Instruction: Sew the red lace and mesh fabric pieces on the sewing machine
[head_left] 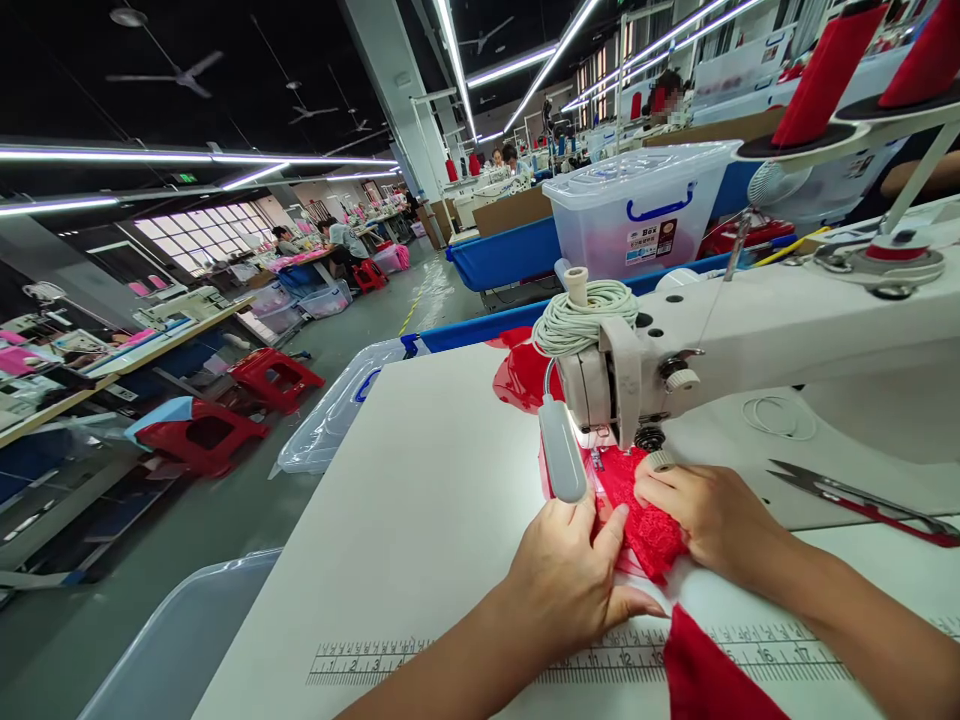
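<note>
Red lace fabric [651, 535] lies under the needle area of a white sewing machine [780, 320]. My left hand [562, 570] rests on its left edge, fingers spread and pressing down, with the thumb stretched out to the right. On the other side my right hand [712, 510] is closed, its bent fingertips gripping the lace close to the machine head. A grey lamp [562, 450] hangs in front of the needle and partly hides the stitching spot. Just below the left thumb is the tip of a red cloth piece [705, 670].
Scissors [862, 500] lie right of my right hand. A printed ruler [375, 660] runs along the near side of the white table [390, 500]. Shiny red material [525, 375] sits behind the machine head. Red thread cones [825, 80] stand above. Clear bins and red stools [199, 435] are beyond.
</note>
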